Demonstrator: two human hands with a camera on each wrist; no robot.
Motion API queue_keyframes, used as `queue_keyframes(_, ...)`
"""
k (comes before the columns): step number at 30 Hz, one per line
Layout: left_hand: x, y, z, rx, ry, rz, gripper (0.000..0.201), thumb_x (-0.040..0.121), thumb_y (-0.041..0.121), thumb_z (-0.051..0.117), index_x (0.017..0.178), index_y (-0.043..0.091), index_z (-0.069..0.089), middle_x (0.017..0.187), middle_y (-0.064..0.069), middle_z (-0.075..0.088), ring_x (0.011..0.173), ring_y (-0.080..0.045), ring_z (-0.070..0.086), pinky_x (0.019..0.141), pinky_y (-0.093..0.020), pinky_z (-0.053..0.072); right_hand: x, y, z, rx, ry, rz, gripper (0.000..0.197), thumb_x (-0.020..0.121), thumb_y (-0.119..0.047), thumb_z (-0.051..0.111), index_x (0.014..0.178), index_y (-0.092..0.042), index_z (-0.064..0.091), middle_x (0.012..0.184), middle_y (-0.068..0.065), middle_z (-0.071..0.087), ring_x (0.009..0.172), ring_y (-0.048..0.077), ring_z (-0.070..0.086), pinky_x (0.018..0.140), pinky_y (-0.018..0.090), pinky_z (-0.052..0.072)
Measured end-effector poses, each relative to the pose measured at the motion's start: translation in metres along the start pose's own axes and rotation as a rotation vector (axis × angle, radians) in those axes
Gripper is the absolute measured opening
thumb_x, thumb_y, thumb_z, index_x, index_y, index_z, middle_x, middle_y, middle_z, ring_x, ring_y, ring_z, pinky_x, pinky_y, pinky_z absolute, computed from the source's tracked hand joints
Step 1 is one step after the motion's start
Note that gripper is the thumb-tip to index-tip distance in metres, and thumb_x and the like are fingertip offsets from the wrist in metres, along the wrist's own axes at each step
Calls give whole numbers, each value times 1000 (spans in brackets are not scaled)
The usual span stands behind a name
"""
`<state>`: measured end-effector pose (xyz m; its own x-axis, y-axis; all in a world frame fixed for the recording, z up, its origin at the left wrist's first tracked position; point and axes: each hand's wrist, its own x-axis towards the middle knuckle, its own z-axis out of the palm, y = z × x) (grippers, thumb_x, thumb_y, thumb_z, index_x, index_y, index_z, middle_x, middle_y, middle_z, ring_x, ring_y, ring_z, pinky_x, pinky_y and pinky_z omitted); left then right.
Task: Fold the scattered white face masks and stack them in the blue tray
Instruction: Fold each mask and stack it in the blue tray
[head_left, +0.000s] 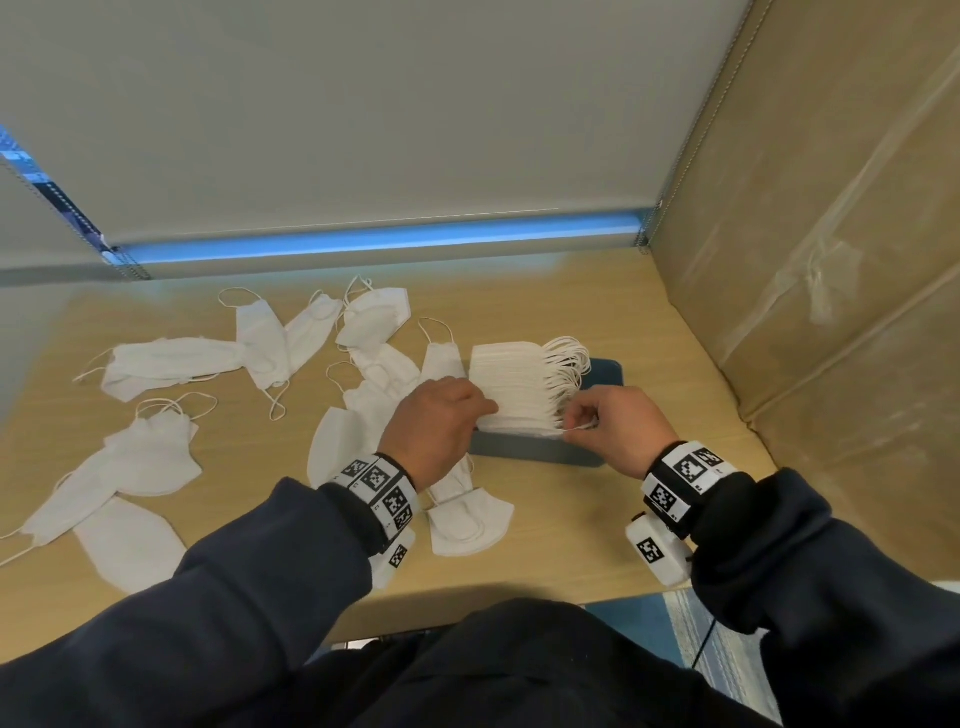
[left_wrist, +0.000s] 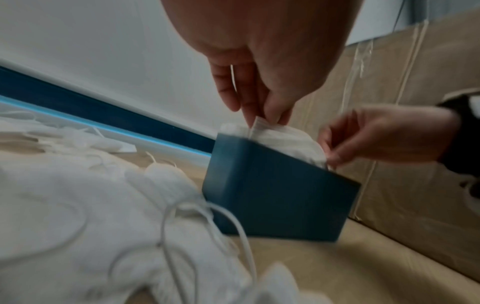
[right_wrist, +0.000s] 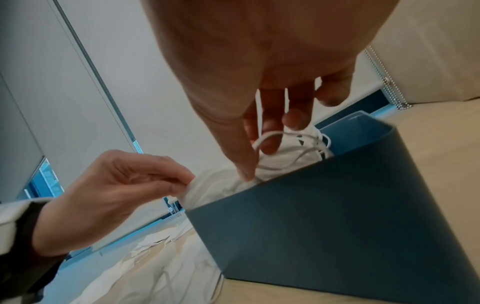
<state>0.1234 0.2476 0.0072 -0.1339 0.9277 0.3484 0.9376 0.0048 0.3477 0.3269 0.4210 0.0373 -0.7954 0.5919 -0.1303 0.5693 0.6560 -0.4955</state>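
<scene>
The step in hand appears to be the seating of one more folded mask (left_wrist: 280, 133) at the near end of the row of folded masks (head_left: 519, 384) that stands on edge in the blue tray (head_left: 530, 453). The left hand (head_left: 434, 423) pinches the left edge of that mask between thumb and fingertips (left_wrist: 272, 115); the right hand (head_left: 618, 426) has its fingers curled at the right edge, where a thin ear loop (right_wrist: 272, 136) passes round them, so both hands are closed on the same mask — neither is free. The tray sits on the wooden table (head_left: 597, 291), right of centre, and the row fills most of its length, with the bunched loops (head_left: 569, 364) spilling over the right side. Judged from this, the next move calls for pressing the mask down behind the near wall of the tray, tucking the loop in with the others, and then letting go cleanly so that the loop does not lift the mask out again. Many unfolded masks (head_left: 171, 361) lie scattered to the left, one of them (head_left: 467, 519) just beneath the left wrist, so the task looks well advanced but far from done. Open room is poor on the right — a cardboard panel (head_left: 831, 260) stands close beside the tray — while the table beyond the tray, up to the window blind (head_left: 363, 114), is free; the left side is open but strewn with masks, whose loops could snag a passing hand.
</scene>
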Motion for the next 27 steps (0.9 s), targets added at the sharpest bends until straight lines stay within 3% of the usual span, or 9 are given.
queue_keyframes(3,-1,-4,3,-33,-18,-1,26,83,-1,68,100,15,80,95,-3,73,82,-28,68,70,-40,58,-1,5,-8,95,-53,70,13,76,-24,83,70,-26,72,73,-11,70,71,2,61,61,12,43)
queue_keyframes(5,-5,-5,4,-104,39,-75,21,90,7,64,103,16,78,97,-1,72,85,-21,68,73,-36,58,0,5,-8,107,-59,68,11,76,-23,83,71,-26,74,73,-12,71,71,1,62,63,14,43)
queue_keyframes(7,-7,-4,2,-211,113,-232,17,97,17,63,109,21,74,99,7,67,85,-8,63,77,-29,54,0,1,-2,105,-52,77,8,78,-24,82,73,-26,76,74,-12,72,73,3,64,68,20,49)
queue_keyframes(9,-8,-3,1,-318,140,-390,16,96,22,66,111,26,69,99,11,62,85,-3,61,78,-25,52,1,-2,4,122,-21,100,7,78,-25,82,73,-26,77,73,-12,73,74,3,66,72,24,53)
queue_keyframes(12,-6,-4,6,-528,137,-644,12,96,21,65,106,26,70,101,9,67,90,-7,66,79,-30,56,5,-6,10,147,28,130,9,78,-28,82,71,-25,77,71,-13,73,74,4,67,72,25,54)
queue_keyframes(15,-4,-2,7,-825,135,-890,10,97,22,62,103,24,71,102,-1,72,93,-18,72,70,-38,63,8,-13,17,150,46,129,12,77,-28,81,67,-24,74,70,-11,72,73,7,67,70,28,54)
queue_keyframes(18,-4,2,7,-928,151,-943,13,96,28,66,106,21,69,101,-3,73,94,-20,73,66,-35,62,8,-18,22,130,5,155,20,79,-29,79,65,-20,68,68,-8,69,71,11,65,66,28,51)
queue_keyframes(22,-5,2,9,-923,142,-953,29,89,38,76,110,19,69,102,-2,73,95,-15,71,67,-34,63,7,-15,22,193,32,175,21,81,-33,81,65,-20,75,72,-7,73,74,11,68,70,30,54)
queue_keyframes(27,-6,2,13,-922,136,-931,34,81,29,85,110,20,69,99,0,69,93,-13,69,68,-33,63,0,-19,20,120,0,148,39,86,-47,71,70,-11,76,67,5,71,66,22,65,63,38,51)
